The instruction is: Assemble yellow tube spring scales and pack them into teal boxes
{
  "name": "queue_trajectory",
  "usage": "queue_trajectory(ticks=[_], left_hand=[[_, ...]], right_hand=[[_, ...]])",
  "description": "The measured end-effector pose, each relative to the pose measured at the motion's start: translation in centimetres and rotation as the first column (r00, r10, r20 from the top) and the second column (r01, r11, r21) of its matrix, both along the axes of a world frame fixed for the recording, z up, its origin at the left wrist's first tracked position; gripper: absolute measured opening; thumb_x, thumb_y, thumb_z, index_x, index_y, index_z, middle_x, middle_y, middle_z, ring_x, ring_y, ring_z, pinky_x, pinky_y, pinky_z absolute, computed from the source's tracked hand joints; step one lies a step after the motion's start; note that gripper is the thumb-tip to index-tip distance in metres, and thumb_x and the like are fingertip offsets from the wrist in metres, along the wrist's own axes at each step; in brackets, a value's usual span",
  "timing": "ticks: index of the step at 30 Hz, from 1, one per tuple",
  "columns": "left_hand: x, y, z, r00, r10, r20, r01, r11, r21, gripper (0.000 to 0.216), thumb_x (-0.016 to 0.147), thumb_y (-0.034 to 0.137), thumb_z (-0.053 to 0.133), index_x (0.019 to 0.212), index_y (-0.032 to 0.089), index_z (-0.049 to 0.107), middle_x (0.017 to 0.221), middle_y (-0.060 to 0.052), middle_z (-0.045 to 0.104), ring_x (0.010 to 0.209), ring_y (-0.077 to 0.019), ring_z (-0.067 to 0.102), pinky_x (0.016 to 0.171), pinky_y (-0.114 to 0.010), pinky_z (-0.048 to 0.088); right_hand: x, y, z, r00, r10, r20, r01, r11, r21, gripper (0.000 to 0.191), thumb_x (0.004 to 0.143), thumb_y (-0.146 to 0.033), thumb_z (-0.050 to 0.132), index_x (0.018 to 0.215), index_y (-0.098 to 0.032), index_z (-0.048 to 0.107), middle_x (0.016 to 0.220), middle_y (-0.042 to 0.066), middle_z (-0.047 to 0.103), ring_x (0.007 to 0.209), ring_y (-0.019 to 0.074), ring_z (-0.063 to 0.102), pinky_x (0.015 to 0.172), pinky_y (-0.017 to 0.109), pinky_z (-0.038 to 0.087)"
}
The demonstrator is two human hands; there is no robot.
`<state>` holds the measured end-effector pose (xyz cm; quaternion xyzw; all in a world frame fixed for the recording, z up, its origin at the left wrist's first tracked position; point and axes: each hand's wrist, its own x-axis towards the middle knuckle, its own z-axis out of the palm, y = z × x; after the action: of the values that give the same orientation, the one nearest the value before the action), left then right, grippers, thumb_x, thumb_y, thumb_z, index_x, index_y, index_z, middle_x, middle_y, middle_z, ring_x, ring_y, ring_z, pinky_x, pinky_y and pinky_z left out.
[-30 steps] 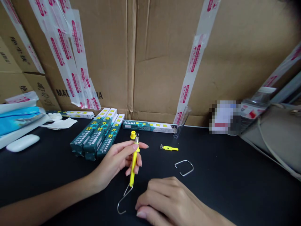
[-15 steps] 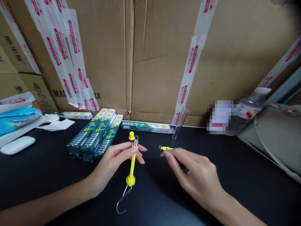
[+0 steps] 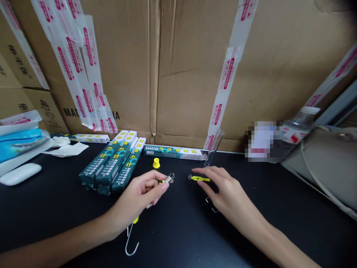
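Observation:
In the head view my left hand (image 3: 142, 193) is closed in a pinch on the spring end of a yellow spring-scale core (image 3: 135, 220). A silver coil spring with a wire loop (image 3: 169, 179) sticks out past my thumb, and a metal hook (image 3: 131, 245) hangs below the hand. My fingers hide most of the yellow rod. To the right, my right hand (image 3: 223, 190) is open, thumb and forefinger apart on either side of a small yellow piece with a spring end (image 3: 200, 179). Bent wire (image 3: 212, 205) shows under that hand. A yellow cap (image 3: 156, 163) stands upright beyond my left hand.
Several green spring-scale boxes (image 3: 114, 163) lie left of centre, and another box (image 3: 174, 152) lies along the cardboard wall (image 3: 189, 74). A clear tube (image 3: 214, 148) leans there. A bottle (image 3: 298, 130) and bag (image 3: 323, 167) are right; tissues (image 3: 25, 143) and a white case (image 3: 21, 174) left.
My left hand has turned the core, so its spring now points right and the hook has swung left. My right thumb and forefinger have spread, uncovering more of the small yellow piece.

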<state>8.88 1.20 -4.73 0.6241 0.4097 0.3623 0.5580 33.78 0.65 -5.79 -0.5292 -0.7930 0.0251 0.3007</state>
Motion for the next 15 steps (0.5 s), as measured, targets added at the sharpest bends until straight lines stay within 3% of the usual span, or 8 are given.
queue_trajectory(ticks=[8,15], left_hand=[[-0.2,-1.2,0.3,0.983,0.009,-0.185,0.034,0.974,0.224,0.027,0.099,0.042,0.048,0.108,0.02,0.061,0.071,0.003,0.052,0.064,-0.0134,0.048,0.057,-0.024,0.038],[-0.4,-1.6,0.5,0.945,0.057,-0.321,0.06,0.937,0.345,0.023,0.098,0.043,0.048,0.104,0.023,0.058,0.066,0.008,0.04,0.059,-0.0122,0.04,0.055,-0.024,0.03]], right_hand=[[-0.4,-0.4,-0.2,0.995,-0.046,0.09,0.05,0.998,-0.046,0.022,0.094,-0.011,0.056,0.111,-0.013,0.069,0.107,0.014,0.072,0.098,0.0318,0.066,0.086,0.053,0.056],[0.2,-0.2,-0.3,0.991,-0.114,0.064,0.116,0.993,-0.035,0.018,0.094,-0.014,0.054,0.096,-0.015,0.072,0.093,0.012,0.073,0.084,0.0283,0.071,0.077,0.043,0.058]])
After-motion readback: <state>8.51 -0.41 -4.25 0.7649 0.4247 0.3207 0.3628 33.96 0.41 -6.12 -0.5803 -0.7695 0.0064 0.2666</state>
